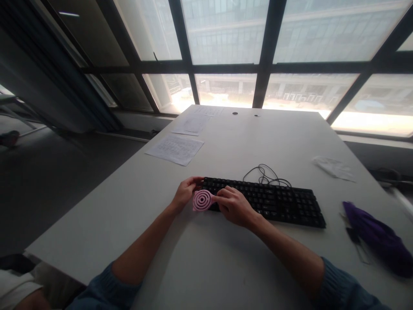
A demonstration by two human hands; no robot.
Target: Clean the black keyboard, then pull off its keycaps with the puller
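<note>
A black keyboard (pixel 274 200) lies flat on the white table in front of me. My left hand (pixel 187 191) is at its left end, with the fingers closed around the edge. My right hand (pixel 235 204) is closed on the handle of a small pink brush (pixel 202 200), whose round head has concentric rings and small ear-like points. The brush head is over the keyboard's left front corner, close to my left hand. Whether its underside touches the keys is hidden. The keyboard's thin black cable (pixel 266 174) lies loosely coiled behind it.
Several printed sheets (pixel 176 148) lie along the left edge of the white table (pixel 245 142). On the right are a clear plastic bag (pixel 334 168), a purple cloth item (pixel 377 237) and a dark-handled tool (pixel 355 239). Large windows stand beyond the far edge.
</note>
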